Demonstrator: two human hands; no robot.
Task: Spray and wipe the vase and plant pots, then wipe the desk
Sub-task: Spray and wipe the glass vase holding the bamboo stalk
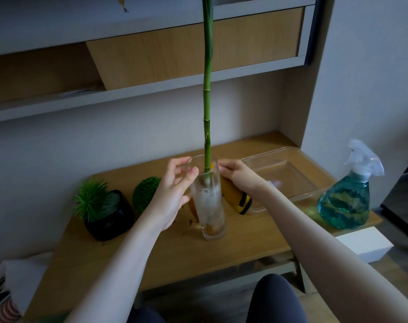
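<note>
A tall clear glass vase [210,213] stands near the middle of the wooden desk [245,250], wet and foamy on its side, with a long green bamboo stalk [207,94] rising from it. My left hand [172,194] grips the vase near its rim, thumb on the front. My right hand [238,174] presses a yellow and black cloth [236,198] against the vase's right and back side. A black pot [108,215] with a spiky green plant sits at the left, a round green ball plant [144,194] beside it.
A spray bottle [347,201] of blue-green liquid stands at the desk's right edge. A clear plastic tray [289,176] lies behind the vase on the right. Shelves hang above the desk. My knees show below the front edge.
</note>
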